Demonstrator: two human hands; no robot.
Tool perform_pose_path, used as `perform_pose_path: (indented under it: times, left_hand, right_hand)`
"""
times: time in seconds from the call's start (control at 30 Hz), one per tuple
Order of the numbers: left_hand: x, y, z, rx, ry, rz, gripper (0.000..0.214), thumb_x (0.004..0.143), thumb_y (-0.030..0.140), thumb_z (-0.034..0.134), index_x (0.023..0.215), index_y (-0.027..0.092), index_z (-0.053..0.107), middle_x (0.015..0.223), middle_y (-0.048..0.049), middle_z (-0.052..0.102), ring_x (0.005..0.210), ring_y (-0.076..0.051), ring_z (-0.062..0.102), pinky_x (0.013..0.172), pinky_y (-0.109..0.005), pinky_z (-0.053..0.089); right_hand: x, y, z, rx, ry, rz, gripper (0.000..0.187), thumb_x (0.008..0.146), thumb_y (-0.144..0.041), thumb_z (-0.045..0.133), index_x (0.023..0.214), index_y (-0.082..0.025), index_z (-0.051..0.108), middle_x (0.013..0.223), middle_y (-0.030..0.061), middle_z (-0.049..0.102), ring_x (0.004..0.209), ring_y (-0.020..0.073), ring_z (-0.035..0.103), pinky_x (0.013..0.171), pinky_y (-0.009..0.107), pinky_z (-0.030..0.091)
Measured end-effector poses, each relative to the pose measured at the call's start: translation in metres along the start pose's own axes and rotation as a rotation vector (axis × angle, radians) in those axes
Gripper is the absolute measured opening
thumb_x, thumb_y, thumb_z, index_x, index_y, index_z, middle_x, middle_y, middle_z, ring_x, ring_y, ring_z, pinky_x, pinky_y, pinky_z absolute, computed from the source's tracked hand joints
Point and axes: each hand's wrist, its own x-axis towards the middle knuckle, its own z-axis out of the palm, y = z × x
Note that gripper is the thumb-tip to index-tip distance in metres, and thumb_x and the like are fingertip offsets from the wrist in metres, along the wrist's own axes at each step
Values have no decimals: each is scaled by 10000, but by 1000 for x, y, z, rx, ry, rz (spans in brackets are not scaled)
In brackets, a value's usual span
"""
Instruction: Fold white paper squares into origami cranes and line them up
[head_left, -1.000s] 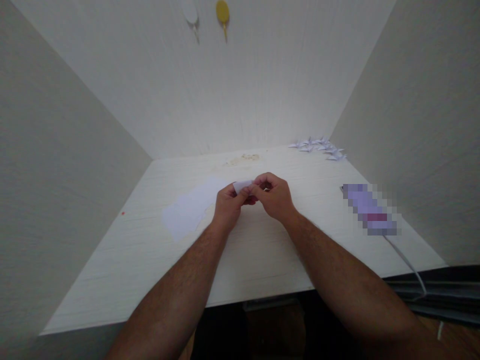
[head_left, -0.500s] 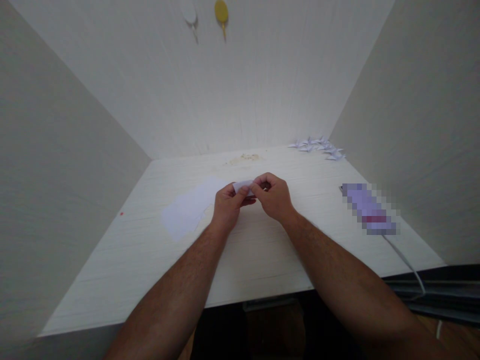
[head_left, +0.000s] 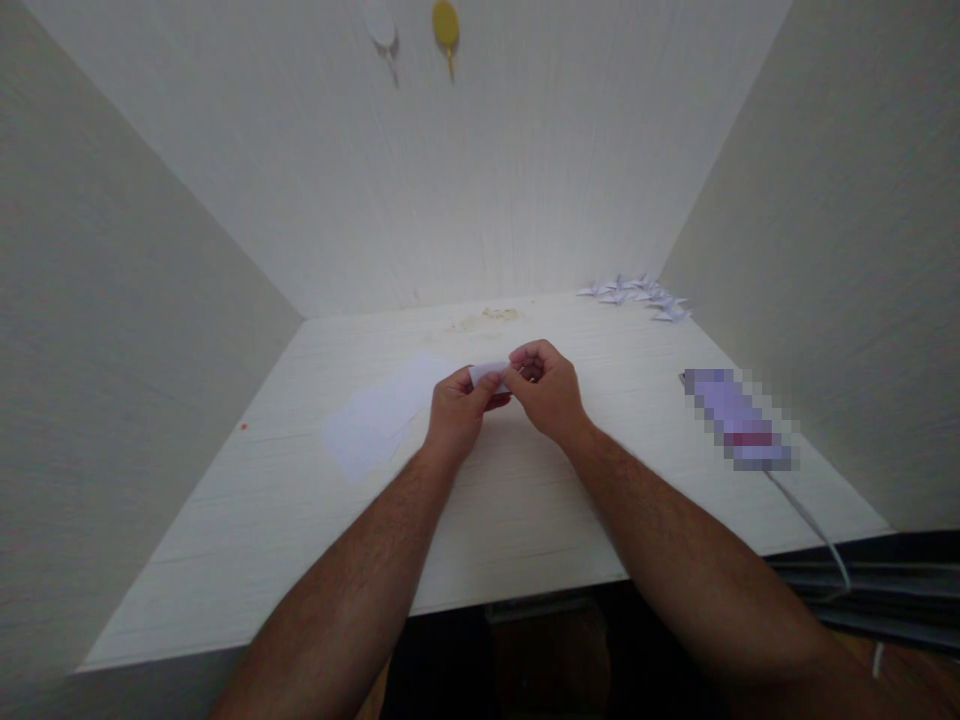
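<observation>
A small folded piece of white paper [head_left: 487, 373] is held up between my two hands over the middle of the table. My left hand [head_left: 457, 410] pinches it from the left, thumb on top and fingers beneath. At the paper's right end, my right hand [head_left: 549, 393] grips the edge between thumb and fingertips. Its other fingers are curled. The underside of the paper is hidden by the fingers. Left of my hands, several loose white paper sheets [head_left: 375, 415] lie overlapping on the white table [head_left: 525, 520].
Several folded paper cranes [head_left: 637, 292] stand in the back right corner. A blurred-out flat device [head_left: 739, 418] lies at the right, with a white cable [head_left: 814, 525] running over the table edge. Walls enclose three sides. White [head_left: 380, 25] and yellow [head_left: 445, 22] hooks hang on the back wall.
My right hand's fingers have lifted and opened slightly at the paper's right end. The paper and my left hand have barely shifted.
</observation>
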Motion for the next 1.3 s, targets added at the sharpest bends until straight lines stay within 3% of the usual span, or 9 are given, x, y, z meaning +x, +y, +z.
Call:
perform_pose_path:
  times: [0.1,0.23,0.47,0.67,0.87,1.1,1.3]
  left_hand:
    - [0,1,-1,32,-22,7,381,698,467,779,875,135,717,856,-73,732,787,-207,706,808,-419,591]
    - [0,4,-2,99,-39,3,357,709,461,770,836,131,722,792,-67,721,758,-198,698,770,-389,597]
    - [2,3,-3,74,56,-2,367,652,451,812,795,132,703,773,-66,731,705,-180,693,769,-388,595]
    - [2,3,-3,75,19,-35,395,600,456,843,723,115,687,706,-73,718,649,-188,693,744,-391,600]
    - [0,5,0,40,31,-96,361,615,401,839,751,117,664,716,-84,726,667,-193,709,728,-359,590]
    - [4,0,-2,-34,207,66,252,660,325,800,735,132,657,691,-14,687,655,-135,670,767,-355,593]
    - [5,-2,-3,-32,218,112,228,677,320,785,718,131,663,678,-12,678,640,-130,655,749,-360,597]
  right_hand:
    - [1,1,-2,2,-60,18,181,714,-264,683,879,-194,661,690,-27,632,546,93,523,514,233,425]
    - [3,3,-5,-12,-134,11,108,733,-291,687,733,-189,653,588,-34,597,520,101,517,502,239,415]
    - [4,8,-6,-33,-76,9,139,764,-309,649,704,-191,607,609,-26,605,549,111,537,533,250,436]
    - [5,7,-9,-101,-161,0,139,750,-308,669,706,-176,661,586,-26,601,538,104,507,515,242,385]
    - [6,8,-10,-126,-30,50,209,766,-351,648,655,-177,617,544,-33,563,509,102,482,505,243,369]
    - [6,11,-7,-76,-130,98,191,767,-349,636,676,-185,596,546,-27,570,479,100,477,467,234,351]
    - [5,9,-6,-47,-175,113,168,765,-309,623,662,-185,577,542,-24,589,464,94,486,471,232,373]
